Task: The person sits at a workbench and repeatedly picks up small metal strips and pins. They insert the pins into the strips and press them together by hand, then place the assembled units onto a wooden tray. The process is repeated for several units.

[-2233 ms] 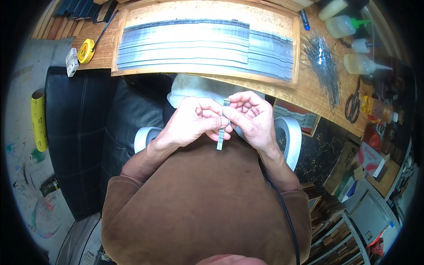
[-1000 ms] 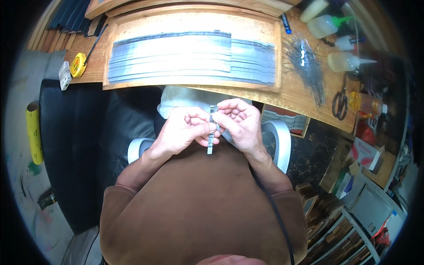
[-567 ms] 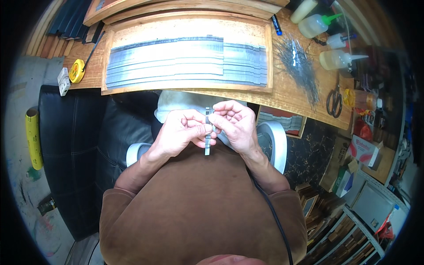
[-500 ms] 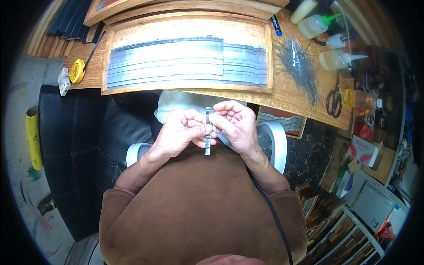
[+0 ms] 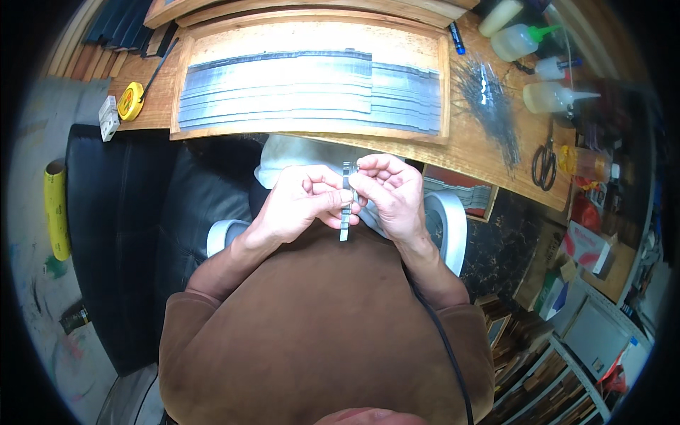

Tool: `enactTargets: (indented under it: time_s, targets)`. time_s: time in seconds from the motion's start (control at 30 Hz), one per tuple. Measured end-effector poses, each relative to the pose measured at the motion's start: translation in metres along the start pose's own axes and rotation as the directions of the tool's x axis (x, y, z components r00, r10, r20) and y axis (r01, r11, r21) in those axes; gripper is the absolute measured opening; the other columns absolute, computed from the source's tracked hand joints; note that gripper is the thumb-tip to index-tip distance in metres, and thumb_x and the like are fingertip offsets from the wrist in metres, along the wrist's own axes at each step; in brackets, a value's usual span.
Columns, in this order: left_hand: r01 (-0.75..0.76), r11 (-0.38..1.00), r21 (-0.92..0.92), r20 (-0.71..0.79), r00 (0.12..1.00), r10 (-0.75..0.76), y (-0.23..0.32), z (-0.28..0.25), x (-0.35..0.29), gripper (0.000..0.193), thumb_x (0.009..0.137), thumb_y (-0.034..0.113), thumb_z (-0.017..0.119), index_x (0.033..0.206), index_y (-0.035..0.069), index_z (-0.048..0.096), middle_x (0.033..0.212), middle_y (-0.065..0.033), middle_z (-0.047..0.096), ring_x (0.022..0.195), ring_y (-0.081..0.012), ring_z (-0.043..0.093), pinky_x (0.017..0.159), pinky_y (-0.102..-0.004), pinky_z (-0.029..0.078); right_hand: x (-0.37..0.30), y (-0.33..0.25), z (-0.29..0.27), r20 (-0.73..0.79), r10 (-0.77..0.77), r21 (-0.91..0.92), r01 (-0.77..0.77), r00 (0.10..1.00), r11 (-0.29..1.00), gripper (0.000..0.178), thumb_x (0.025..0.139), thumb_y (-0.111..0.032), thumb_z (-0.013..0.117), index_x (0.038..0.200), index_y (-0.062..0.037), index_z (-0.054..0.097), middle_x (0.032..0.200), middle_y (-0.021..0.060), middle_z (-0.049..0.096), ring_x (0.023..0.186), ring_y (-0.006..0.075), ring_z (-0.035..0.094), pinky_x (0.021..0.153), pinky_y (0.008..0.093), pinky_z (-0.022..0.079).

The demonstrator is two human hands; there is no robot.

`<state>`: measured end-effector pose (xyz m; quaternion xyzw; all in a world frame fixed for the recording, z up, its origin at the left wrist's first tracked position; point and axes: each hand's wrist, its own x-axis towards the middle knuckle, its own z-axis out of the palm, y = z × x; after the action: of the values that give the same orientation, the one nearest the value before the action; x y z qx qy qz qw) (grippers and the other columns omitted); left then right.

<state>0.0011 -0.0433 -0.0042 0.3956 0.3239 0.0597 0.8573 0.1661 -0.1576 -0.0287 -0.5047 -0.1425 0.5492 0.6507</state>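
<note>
In front of my chest, my left hand (image 5: 296, 204) is closed, its thumb and fingers pinching a narrow grey strip (image 5: 344, 231) marked off in short segments. The strip runs roughly lengthwise away from me, both ends sticking out past the fingers. Beside its far half, my right hand (image 5: 394, 198) is closed too, thumb against bent fingertips. A thin, shiny sliver shows at those fingertips, too small to name. Beyond the hands, a shallow wooden tray (image 5: 445, 92) on the bench holds rows of long grey strips (image 5: 276, 88).
Right of the tray lie a heap of thin dark wires (image 5: 489, 106), a blue marker (image 5: 457, 38), squeeze bottles (image 5: 516, 44) and black scissors (image 5: 545, 167). At the left are a yellow tape measure (image 5: 131, 101) and a black padded seat (image 5: 117, 248). A lower tray (image 5: 464, 193) sits under the bench edge.
The whole view has shifted slightly, so the bench appears a little higher and farther right. Both hands keep nearly the same hold at the strip.
</note>
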Motion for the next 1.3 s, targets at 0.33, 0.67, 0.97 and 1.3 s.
enactTargets:
  time_s: [0.33, 0.67, 0.97, 1.3]
  targets:
    - [-0.004, 1.000, -0.024, 0.034, 0.999, 0.005, -0.002, -0.003, 0.003, 0.019, 0.100, 0.009, 0.073, 0.109, -0.007, 0.069, 0.101, -0.0213, 0.078, 0.085, -0.0276, 0.080, 0.069, -0.0322, 0.067, 0.001, -0.001, -0.003, 0.000, 0.020, 0.007, -0.020, 1.000, 1.000, 0.022, 0.093, 0.001, 0.078, 0.112, 0.0075, 0.068, 0.093, 0.0105, 0.072, 0.073, 0.0098, 0.070, 0.061, 0.0217, 0.058]
    - [-0.013, 1.000, 0.015, 0.007, 1.000, 0.013, -0.005, -0.004, 0.012, 0.018, 0.103, 0.012, 0.070, 0.112, -0.003, 0.068, 0.100, -0.0155, 0.078, 0.089, -0.0226, 0.079, 0.073, -0.0288, 0.064, 0.008, -0.042, -0.033, -0.166, -0.132, -0.038, 0.127, 0.977, 0.991, 0.021, 0.089, 0.003, 0.078, 0.108, 0.0058, 0.070, 0.091, 0.0113, 0.074, 0.067, 0.0124, 0.068, 0.061, 0.0241, 0.057]
    - [-0.001, 1.000, -0.001, 0.053, 0.999, 0.001, -0.012, -0.010, 0.015, 0.020, 0.101, 0.014, 0.073, 0.114, -0.001, 0.070, 0.101, -0.0152, 0.078, 0.090, -0.0231, 0.080, 0.075, -0.0286, 0.064, 0.000, -0.114, -0.113, -0.404, -0.476, -0.340, 0.355, 0.781, 0.871, 0.022, 0.091, -0.001, 0.080, 0.112, 0.0015, 0.075, 0.087, 0.0085, 0.077, 0.069, 0.0095, 0.068, 0.059, 0.0209, 0.054]
    - [0.092, 0.992, 0.084, 0.081, 0.992, -0.099, -0.012, 0.001, 0.016, 0.022, 0.103, 0.015, 0.071, 0.115, -0.004, 0.072, 0.104, -0.0132, 0.079, 0.089, -0.0195, 0.078, 0.077, -0.0310, 0.065, 0.002, 0.004, -0.030, 0.043, 0.014, -0.156, -0.008, 0.999, 0.988, 0.023, 0.095, -0.003, 0.077, 0.114, 0.0094, 0.072, 0.090, 0.0092, 0.075, 0.076, 0.0099, 0.070, 0.068, 0.0236, 0.058]
